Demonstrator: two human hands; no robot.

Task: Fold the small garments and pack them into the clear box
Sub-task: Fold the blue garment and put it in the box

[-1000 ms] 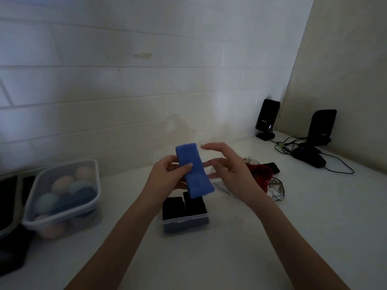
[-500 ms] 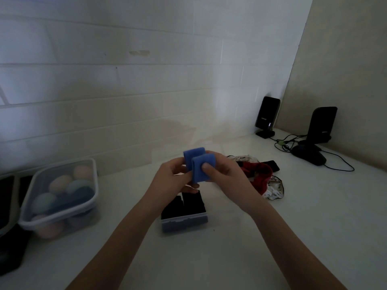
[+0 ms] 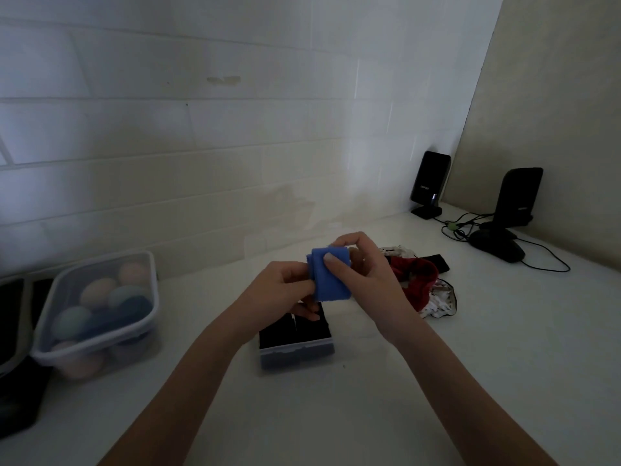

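A blue folded garment (image 3: 331, 280) is held in the air above the small clear box (image 3: 297, 353). My left hand (image 3: 280, 290) pinches its left edge. My right hand (image 3: 364, 267) grips it from the right, thumb pressed on its front. The box stands on the white counter below my hands and holds two dark folded garments (image 3: 295, 329) side by side. A loose pile of red garment (image 3: 416, 280) and white patterned garment (image 3: 440, 302) lies to the right of my right hand.
A larger lidded clear tub (image 3: 97, 314) with several pastel rolled items stands at the left. Dark objects (image 3: 13, 364) sit at the far left edge. Two black speakers (image 3: 430, 183) (image 3: 515, 200), a mouse (image 3: 497, 247) and cables lie at the back right corner.
The blue garment was a long flat strip a second ago; it has been folded over into a short bundle, and both hands have closed on it and dropped slightly toward the box.
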